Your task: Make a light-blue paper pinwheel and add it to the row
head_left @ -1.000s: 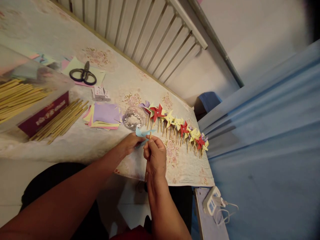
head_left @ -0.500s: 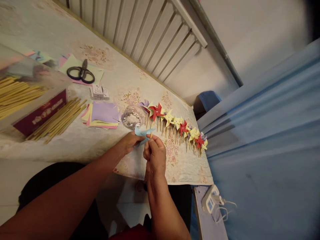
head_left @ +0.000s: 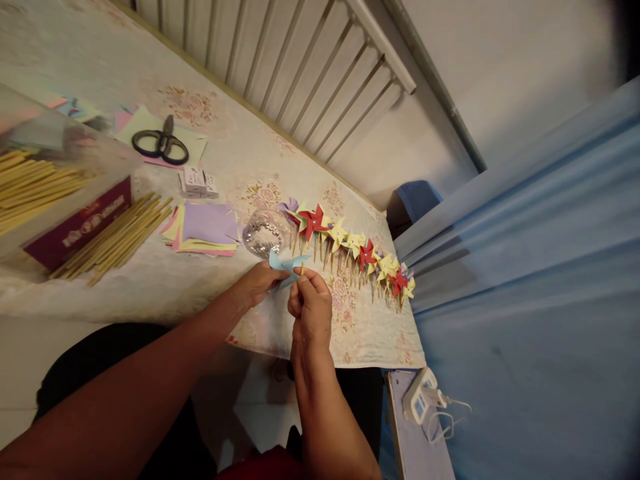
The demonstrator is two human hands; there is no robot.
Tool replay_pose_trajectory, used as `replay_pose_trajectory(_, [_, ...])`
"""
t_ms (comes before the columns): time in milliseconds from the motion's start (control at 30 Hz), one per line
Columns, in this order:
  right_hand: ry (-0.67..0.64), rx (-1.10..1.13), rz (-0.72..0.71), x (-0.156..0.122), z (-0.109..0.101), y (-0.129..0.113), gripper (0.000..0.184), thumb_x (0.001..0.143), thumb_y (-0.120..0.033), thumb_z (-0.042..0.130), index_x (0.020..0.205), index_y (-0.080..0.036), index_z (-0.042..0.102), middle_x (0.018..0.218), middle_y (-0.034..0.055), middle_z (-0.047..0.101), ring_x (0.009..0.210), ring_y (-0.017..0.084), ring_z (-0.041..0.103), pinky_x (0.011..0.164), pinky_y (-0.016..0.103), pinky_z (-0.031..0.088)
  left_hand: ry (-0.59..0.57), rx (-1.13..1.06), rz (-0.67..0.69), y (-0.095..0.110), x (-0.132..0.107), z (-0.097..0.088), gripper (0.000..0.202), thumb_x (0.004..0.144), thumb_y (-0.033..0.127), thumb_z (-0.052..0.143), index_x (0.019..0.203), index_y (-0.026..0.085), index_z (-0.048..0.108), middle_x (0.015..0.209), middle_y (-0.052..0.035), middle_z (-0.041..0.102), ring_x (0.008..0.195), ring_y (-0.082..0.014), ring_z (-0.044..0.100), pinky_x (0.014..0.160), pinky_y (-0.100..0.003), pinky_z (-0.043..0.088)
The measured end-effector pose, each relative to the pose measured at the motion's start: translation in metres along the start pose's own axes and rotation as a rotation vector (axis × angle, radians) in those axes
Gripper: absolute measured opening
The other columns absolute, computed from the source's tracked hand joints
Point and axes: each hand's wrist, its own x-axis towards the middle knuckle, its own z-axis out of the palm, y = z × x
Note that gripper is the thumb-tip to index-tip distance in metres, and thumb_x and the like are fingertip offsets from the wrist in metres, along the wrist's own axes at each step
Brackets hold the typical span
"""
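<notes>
My left hand (head_left: 257, 283) pinches a light blue paper pinwheel (head_left: 284, 264) at the near edge of the flowered table (head_left: 165, 293). My right hand (head_left: 310, 310) is closed round a thin wooden stick (head_left: 301, 269) whose tip meets the blue paper. Just beyond the hands lies a row of finished red, yellow and purple pinwheels (head_left: 355, 250) on sticks. A small clear bag of shiny pins (head_left: 263, 235) sits beside the row.
A stack of coloured paper squares (head_left: 205, 230) and a bundle of wooden sticks (head_left: 117, 237) lie to the left, by a clear box with more sticks (head_left: 40, 187). Black scissors (head_left: 160, 143) rest on paper farther back. A white railing (head_left: 300, 60) and blue cloth (head_left: 525, 267) border the table.
Both hands stay together on the blue pinwheel and stick; only the view has shifted slightly.
</notes>
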Motion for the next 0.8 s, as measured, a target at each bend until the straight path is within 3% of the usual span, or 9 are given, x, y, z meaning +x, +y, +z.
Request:
replay_pose_trajectory(167, [0.044, -0.006, -0.004, 0.001, 0.0, 0.001, 0.018, 0.075, -0.035, 0.065, 0.079, -0.019, 0.057, 0.047, -0.012, 0.039, 0.04, 0.004, 0.02, 0.042, 0.02, 0.01, -0.039, -0.03, 0.003, 0.003, -0.003, 0.003, 0.03, 0.049, 0.023, 0.087, 0.069, 0.016, 0.066, 0.064, 0.0024, 0.065, 0.06, -0.0118, 0.053, 0.058, -0.025, 0.037])
replay_pose_trajectory(400, [0.0, 0.0, -0.004, 0.003, -0.004, 0.002, 0.026, 0.073, -0.036, 0.066, 0.091, -0.018, 0.062, 0.05, -0.012, 0.039, 0.041, 0.004, 0.02, 0.044, 0.021, 0.011, -0.029, -0.014, -0.004, 0.005, -0.002, 0.003, 0.029, 0.05, 0.023, 0.088, 0.069, 0.016, 0.067, 0.064, 0.0025, 0.064, 0.059, -0.0109, 0.052, 0.058, -0.025, 0.036])
replay_pose_trajectory(567, [0.001, 0.0, -0.004, 0.003, -0.005, 0.003, 0.02, 0.075, -0.036, 0.065, 0.083, -0.019, 0.058, 0.049, -0.012, 0.038, 0.04, 0.004, 0.02, 0.042, 0.02, 0.01, -0.039, -0.004, 0.014, 0.006, -0.003, 0.004, 0.03, 0.049, 0.022, 0.087, 0.062, 0.017, 0.06, 0.054, 0.0051, 0.054, 0.056, -0.0104, 0.048, 0.056, -0.025, 0.034])
replay_pose_trajectory(800, [-0.063, 0.052, 0.017, 0.004, -0.003, 0.002, 0.021, 0.073, -0.034, 0.064, 0.086, -0.019, 0.059, 0.049, -0.0127, 0.042, 0.038, 0.003, 0.019, 0.041, 0.019, 0.01, -0.021, 0.018, -0.006, 0.011, -0.007, 0.006, 0.027, 0.05, 0.023, 0.085, 0.065, 0.017, 0.063, 0.059, 0.0035, 0.06, 0.056, -0.0107, 0.047, 0.054, -0.026, 0.032])
